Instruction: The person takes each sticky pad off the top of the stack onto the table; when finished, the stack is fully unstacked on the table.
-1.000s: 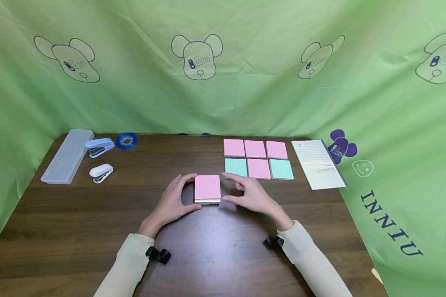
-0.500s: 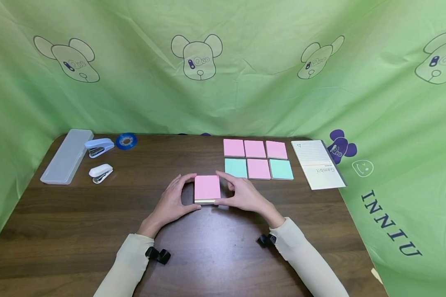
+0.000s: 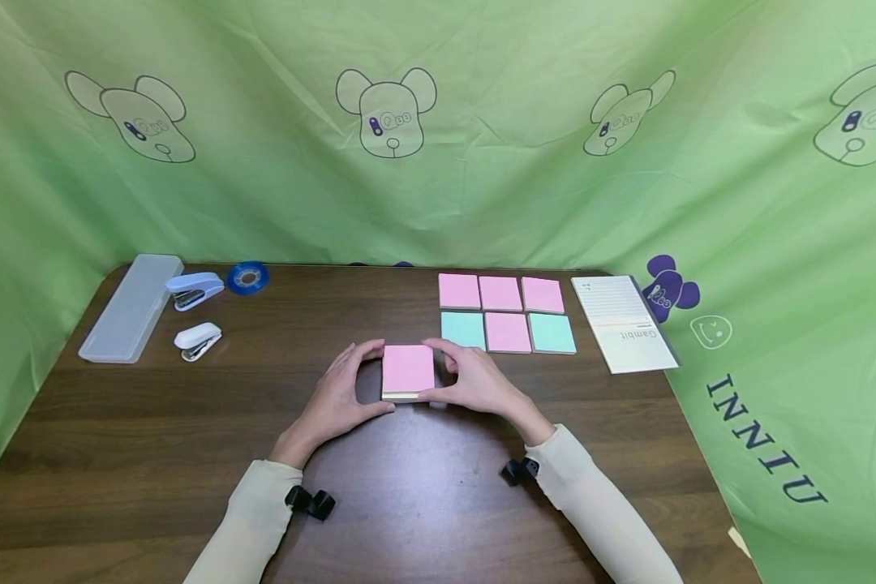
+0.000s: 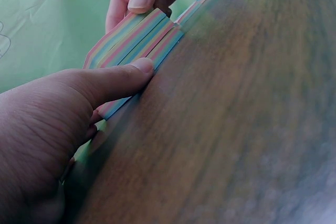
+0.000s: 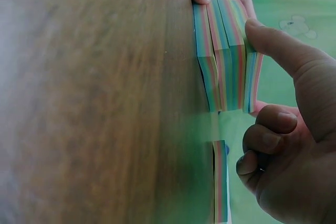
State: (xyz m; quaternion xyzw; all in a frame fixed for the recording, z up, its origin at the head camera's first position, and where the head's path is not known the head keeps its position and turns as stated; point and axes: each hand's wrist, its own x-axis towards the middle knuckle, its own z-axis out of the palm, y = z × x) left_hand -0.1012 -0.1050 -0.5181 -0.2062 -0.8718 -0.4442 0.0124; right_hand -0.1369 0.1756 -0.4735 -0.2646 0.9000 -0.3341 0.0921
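Note:
A stack of sticky note pads (image 3: 407,369), pink on top and striped in several colours along its sides, stands at the middle of the table. My left hand (image 3: 341,395) holds the stack from its left, thumb on the front side low down, as the left wrist view shows. From the right, my right hand (image 3: 479,384) pinches the uppermost pad (image 5: 253,74) between thumb and index finger, the other fingers curled in. In the right wrist view that pad sits slightly out of line with the pads (image 5: 218,51) under it. The far side of the stack is hidden.
Pink and green sticky note pads (image 3: 508,332) lie in two rows behind my right hand, beside a notebook (image 3: 624,324). On the left are a translucent case (image 3: 133,308), a blue stapler (image 3: 194,288), a white stapler (image 3: 199,339) and a blue tape roll (image 3: 247,277).
My right hand has moved left from beside the stack and now pinches its top pad, which has shifted very slightly right. My left hand has stayed in place.

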